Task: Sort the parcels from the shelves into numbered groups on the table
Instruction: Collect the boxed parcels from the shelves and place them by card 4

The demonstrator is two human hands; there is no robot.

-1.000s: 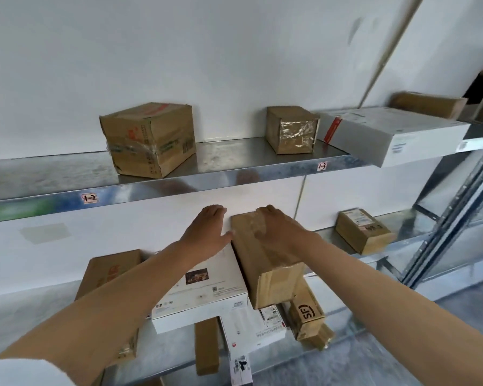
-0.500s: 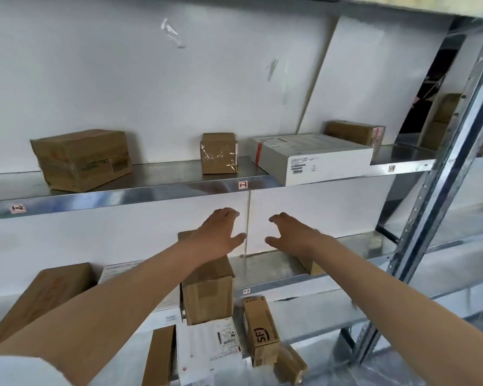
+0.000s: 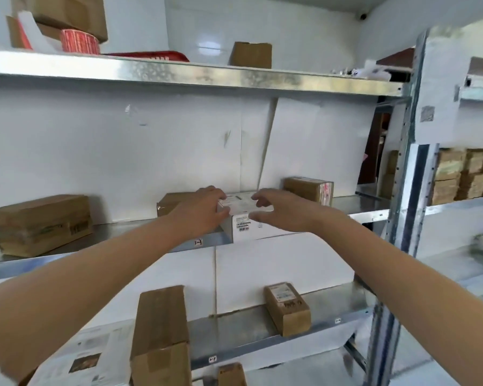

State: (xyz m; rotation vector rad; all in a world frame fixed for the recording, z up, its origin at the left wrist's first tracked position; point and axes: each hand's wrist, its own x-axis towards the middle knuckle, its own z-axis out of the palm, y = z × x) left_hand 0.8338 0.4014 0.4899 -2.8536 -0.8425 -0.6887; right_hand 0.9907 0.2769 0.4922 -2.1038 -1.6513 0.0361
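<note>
**Both hands at the white parcel on the middle shelf**

The white parcel point(image 3: 252, 228) sits at the front lip of the middle shelf point(image 3: 67, 259), barcode label facing you. Your left hand point(image 3: 204, 210) rests on its top left corner, fingers loosely bent, not clasped. Your right hand point(image 3: 285, 211) is spread over its top right, fingers curved and thumb near the front edge; whether it touches, I cannot tell.

Just behind the parcel's left side stands a small brown box point(image 3: 170, 201). To its right rear is a taped brown carton point(image 3: 308, 188), and well to its left a large brown carton point(image 3: 41, 224), with bare metal between. Below the parcel, the lower shelf point(image 3: 234, 334) holds a tall brown carton point(image 3: 161, 327), a labelled brown box point(image 3: 287, 309) and a flat white box point(image 3: 87, 355). Right of the parcel, beyond the taped carton, the shelf runs bare to the steel upright point(image 3: 402, 190).
</note>
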